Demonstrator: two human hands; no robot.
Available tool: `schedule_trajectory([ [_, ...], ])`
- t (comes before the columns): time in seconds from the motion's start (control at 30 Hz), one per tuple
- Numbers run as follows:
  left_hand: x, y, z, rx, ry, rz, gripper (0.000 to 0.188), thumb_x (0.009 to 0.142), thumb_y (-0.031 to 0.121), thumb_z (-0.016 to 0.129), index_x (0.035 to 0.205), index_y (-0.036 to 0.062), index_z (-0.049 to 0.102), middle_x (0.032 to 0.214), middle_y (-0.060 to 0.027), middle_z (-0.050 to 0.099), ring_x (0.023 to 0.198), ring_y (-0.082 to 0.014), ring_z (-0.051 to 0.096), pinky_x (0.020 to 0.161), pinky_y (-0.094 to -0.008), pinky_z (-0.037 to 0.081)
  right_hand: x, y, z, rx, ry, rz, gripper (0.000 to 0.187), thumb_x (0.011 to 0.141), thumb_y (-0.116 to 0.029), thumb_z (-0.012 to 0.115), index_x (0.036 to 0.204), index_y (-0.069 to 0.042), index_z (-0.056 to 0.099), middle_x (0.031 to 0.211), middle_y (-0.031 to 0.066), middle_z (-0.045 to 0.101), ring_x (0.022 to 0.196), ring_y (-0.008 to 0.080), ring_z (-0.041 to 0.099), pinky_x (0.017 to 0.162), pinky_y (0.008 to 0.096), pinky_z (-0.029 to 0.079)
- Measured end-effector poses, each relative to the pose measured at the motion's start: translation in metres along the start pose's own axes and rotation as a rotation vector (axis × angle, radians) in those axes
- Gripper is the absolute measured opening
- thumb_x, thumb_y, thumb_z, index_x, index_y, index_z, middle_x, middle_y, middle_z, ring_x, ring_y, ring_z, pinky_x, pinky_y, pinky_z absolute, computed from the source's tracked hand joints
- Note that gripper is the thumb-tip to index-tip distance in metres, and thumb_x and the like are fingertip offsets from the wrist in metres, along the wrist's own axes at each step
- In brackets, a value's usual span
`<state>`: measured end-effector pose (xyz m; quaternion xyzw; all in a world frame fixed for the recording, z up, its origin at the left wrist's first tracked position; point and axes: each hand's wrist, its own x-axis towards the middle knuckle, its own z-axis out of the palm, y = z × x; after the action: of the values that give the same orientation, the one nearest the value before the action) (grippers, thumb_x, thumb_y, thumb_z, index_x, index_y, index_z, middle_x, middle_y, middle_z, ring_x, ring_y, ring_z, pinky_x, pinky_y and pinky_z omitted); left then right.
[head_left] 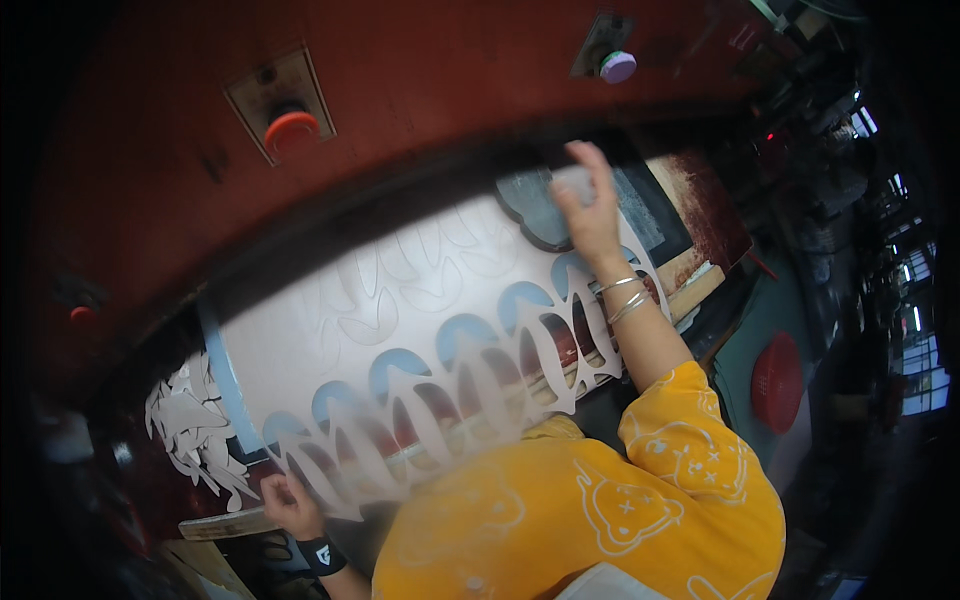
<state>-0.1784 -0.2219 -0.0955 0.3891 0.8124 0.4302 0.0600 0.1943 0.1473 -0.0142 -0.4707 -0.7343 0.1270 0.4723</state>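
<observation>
We see our left hand [290,503] low by the bench's near edge, fingers curled in a pinch, wristband on. Our right hand [588,205] stretches far across, arm extended, fingers closed, bangles at the wrist.

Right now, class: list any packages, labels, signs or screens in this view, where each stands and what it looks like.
Packages, signs, screens: none can be made out.
Wristband patch: on the left wrist, at the lower edge; small white emblem on a black band.

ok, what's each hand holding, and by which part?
Left hand grips the cut-out white sheet at its near-left scalloped edge. Right hand rests at its far end; grip unclear.
</observation>
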Motion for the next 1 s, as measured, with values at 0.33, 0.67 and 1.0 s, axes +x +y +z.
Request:
schedule_trajectory([
  [0.33, -0.001, -0.007, 0.004, 0.02, 0.079, 0.162, 0.027, 0.088, 0.016, 0.061, 0.07, 0.0031, 0.046, 0.058, -0.0019, 0.044, 0.052, -0.0115, 0.041, 0.048, -0.0281, 0.034, 0.088, -0.038, -0.038, -0.093, 0.616, -0.136, 0.072, 0.092, -0.039, 0.05, 0.144, 0.001, 0.021, 0.146, 0.0267, 0.023, 0.137, 0.0389, 0.021, 0.112, 0.0477, 0.016],
  [0.67, 0.002, -0.016, 0.007, -0.026, 0.091, 0.152, 0.03, 0.089, 0.019, 0.061, 0.068, 0.0031, 0.047, 0.057, -0.0006, 0.045, 0.052, -0.0089, 0.041, 0.049, -0.0267, 0.035, -0.121, -0.029, -0.104, -0.046, -0.445, 0.203, 0.021, 0.084, -0.018, 0.063, 0.099, -0.004, 0.065, 0.091, 0.0101, 0.064, 0.087, 0.0205, 0.061, 0.084, 0.0305, 0.045],
  [1.0, 0.006, -0.027, 0.008, -0.032, 0.084, 0.104, 0.034, 0.092, 0.021, 0.059, 0.067, 0.0039, 0.046, 0.058, 0.0037, 0.041, 0.054, -0.0052, 0.035, 0.048, -0.0245, 0.029, -0.181, -0.047, -0.102, -0.485, -0.563, -0.244, 0.032, 0.077, -0.028, 0.068, 0.099, -0.005, 0.062, 0.115, 0.0154, 0.049, 0.113, 0.031, 0.043, 0.094, 0.045, 0.029],
])
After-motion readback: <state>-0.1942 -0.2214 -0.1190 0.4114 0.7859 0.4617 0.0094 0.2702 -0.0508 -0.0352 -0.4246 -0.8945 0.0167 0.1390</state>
